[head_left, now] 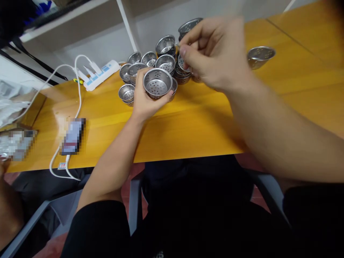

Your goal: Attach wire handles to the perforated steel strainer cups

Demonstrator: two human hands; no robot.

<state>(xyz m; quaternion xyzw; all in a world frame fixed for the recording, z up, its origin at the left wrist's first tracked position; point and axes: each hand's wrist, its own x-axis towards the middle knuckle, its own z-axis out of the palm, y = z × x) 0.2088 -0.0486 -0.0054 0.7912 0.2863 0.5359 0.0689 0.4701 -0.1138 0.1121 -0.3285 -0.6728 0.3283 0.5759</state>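
In my left hand (143,98) is a round metal strainer basket (157,83) with a perforated bottom and sides. My fingers and thumb wrap around its outside, and its open top faces up toward me. My right hand (212,53) is raised to the right of it, over the stacked strainer baskets (165,63). Its thumb and forefinger are pinched together; a tiny pale bit shows at the tips, too small to name. Part of the stack is hidden behind both hands.
One more strainer basket (261,57) stands apart on the wooden table (188,132), at right. A white power strip (103,74) with cables lies back left, and a phone (73,137) lies nearer. Plastic bags (12,104) and another person's arm (10,208) are at far left.
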